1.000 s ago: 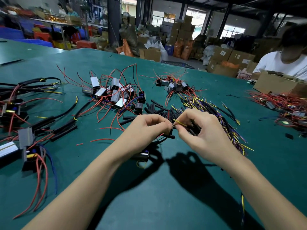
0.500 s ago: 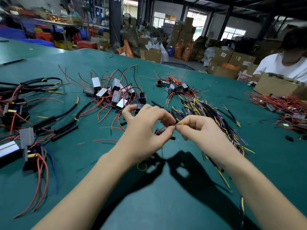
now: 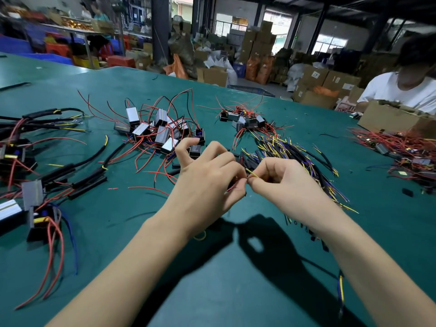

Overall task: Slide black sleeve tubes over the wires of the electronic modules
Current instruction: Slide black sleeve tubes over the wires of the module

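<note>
A cardboard box (image 3: 387,119) stands at the right far edge of the green table (image 3: 212,279), in front of a person in a white shirt (image 3: 401,90); what lies inside it cannot be made out. More boxes are stacked on the floor beyond the table.

Both hands meet above the middle of the table. The left hand (image 3: 207,182) has thumb and forefinger pinched together at the meeting point, with a red wire (image 3: 232,187) showing just under them; its other fingers are spread and lifted. The right hand (image 3: 283,180) has its fingers curled and pinches a thin yellow wire (image 3: 252,173), which runs short and slanted, its free end pointing up and left toward the far edge. Whether a black tube sits between the fingertips cannot be told.

Loose black tubes (image 3: 250,159) lie just beyond the hands, mostly lengthwise toward the far edge, beside a bundle of yellow and purple wires (image 3: 306,156). A heap of silver modules (image 3: 160,133) with red leads lies far left of the hands.
</note>
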The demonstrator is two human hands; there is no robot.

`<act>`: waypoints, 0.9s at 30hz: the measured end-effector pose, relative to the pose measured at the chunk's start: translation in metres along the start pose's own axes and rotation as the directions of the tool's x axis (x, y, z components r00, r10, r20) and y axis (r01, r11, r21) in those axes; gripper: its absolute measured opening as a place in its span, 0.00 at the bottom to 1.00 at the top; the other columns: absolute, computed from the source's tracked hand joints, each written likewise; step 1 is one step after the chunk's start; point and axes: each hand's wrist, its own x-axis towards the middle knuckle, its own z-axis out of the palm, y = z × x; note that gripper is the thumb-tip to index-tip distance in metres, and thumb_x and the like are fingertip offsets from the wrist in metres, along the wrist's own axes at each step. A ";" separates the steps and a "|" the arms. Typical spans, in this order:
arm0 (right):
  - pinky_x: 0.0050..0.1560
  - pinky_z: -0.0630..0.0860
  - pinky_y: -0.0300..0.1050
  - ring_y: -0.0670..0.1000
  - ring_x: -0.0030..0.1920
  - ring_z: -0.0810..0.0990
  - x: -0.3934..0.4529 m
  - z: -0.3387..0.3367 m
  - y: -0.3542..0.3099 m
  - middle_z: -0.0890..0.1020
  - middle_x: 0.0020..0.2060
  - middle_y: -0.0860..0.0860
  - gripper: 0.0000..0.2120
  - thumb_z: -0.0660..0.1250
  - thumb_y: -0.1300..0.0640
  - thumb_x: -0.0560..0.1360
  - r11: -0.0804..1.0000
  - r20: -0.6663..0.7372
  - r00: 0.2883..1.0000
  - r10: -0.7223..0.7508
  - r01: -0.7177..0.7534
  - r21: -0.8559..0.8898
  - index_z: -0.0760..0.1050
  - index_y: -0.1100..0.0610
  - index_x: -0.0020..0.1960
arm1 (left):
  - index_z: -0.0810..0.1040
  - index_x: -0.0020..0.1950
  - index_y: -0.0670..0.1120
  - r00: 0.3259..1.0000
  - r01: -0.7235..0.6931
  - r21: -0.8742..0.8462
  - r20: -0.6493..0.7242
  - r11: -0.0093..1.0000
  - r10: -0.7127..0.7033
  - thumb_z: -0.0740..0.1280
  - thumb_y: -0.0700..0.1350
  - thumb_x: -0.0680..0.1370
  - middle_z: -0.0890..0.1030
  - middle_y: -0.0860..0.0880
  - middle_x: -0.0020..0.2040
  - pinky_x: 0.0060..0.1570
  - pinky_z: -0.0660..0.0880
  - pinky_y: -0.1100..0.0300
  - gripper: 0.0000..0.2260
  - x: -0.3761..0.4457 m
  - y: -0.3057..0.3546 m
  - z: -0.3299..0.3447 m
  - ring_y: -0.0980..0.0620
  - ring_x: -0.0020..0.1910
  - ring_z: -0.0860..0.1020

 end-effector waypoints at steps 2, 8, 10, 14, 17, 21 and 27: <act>0.32 0.65 0.43 0.46 0.29 0.67 0.000 0.004 0.001 0.74 0.27 0.47 0.07 0.68 0.59 0.68 0.994 -0.047 0.995 -0.088 0.085 -0.074 0.73 0.55 0.33 | 0.80 0.40 0.51 0.999 0.036 -0.020 0.023 0.999 -0.035 0.66 0.48 0.74 0.78 0.56 0.37 0.59 0.54 0.49 0.05 -0.001 -0.001 0.001 0.50 0.48 0.78; 0.35 0.71 0.47 0.46 0.33 0.71 -0.003 0.012 0.007 0.73 0.29 0.44 0.05 0.65 0.57 0.70 0.837 -0.141 0.902 -0.409 0.309 -0.451 0.70 0.54 0.36 | 0.79 0.42 0.52 0.981 0.194 -0.176 0.063 0.965 -0.186 0.62 0.50 0.75 0.78 0.57 0.39 0.59 0.52 0.50 0.07 -0.002 -0.002 0.006 0.54 0.50 0.75; 0.36 0.69 0.47 0.50 0.35 0.70 -0.002 0.015 0.009 0.73 0.31 0.46 0.04 0.65 0.60 0.69 0.722 -0.134 0.835 -0.533 0.366 -0.586 0.71 0.56 0.37 | 0.79 0.43 0.52 0.974 0.226 -0.237 0.057 0.945 -0.219 0.62 0.51 0.75 0.78 0.58 0.39 0.59 0.52 0.52 0.07 -0.003 -0.002 0.008 0.56 0.51 0.74; 0.39 0.72 0.49 0.54 0.38 0.74 0.000 0.014 0.012 0.76 0.34 0.51 0.01 0.66 0.63 0.70 0.686 -0.106 0.811 -0.576 0.409 -0.602 0.74 0.59 0.40 | 0.80 0.42 0.54 0.966 0.242 -0.334 -0.003 0.911 -0.258 0.65 0.50 0.74 0.79 0.59 0.40 0.58 0.54 0.51 0.05 -0.004 -0.005 0.009 0.58 0.50 0.74; 0.42 0.72 0.46 0.52 0.40 0.74 0.002 0.010 0.012 0.77 0.37 0.51 0.02 0.68 0.63 0.71 0.791 -0.110 0.872 -0.476 0.371 -0.486 0.76 0.58 0.42 | 0.80 0.42 0.54 0.964 0.236 -0.342 -0.034 0.909 -0.263 0.66 0.51 0.74 0.80 0.60 0.39 0.57 0.54 0.52 0.04 -0.004 -0.005 0.008 0.58 0.48 0.74; 0.34 0.66 0.35 0.45 0.31 0.71 0.002 0.009 0.013 0.78 0.31 0.47 0.03 0.70 0.63 0.72 0.918 -0.147 0.934 -0.327 0.278 -0.282 0.78 0.58 0.39 | 0.81 0.42 0.53 0.978 0.177 -0.242 -0.067 0.954 -0.198 0.68 0.51 0.73 0.78 0.60 0.38 0.58 0.54 0.51 0.04 -0.004 -0.006 0.005 0.55 0.48 0.76; 0.33 0.64 0.41 0.45 0.30 0.68 0.006 0.004 0.012 0.76 0.28 0.53 0.07 0.70 0.61 0.74 0.986 -0.063 0.984 -0.169 0.168 -0.010 0.79 0.57 0.37 | 0.81 0.43 0.52 0.992 0.095 -0.180 -0.070 0.979 -0.109 0.69 0.48 0.73 0.78 0.59 0.38 0.58 0.55 0.50 0.02 -0.002 -0.007 0.001 0.54 0.47 0.76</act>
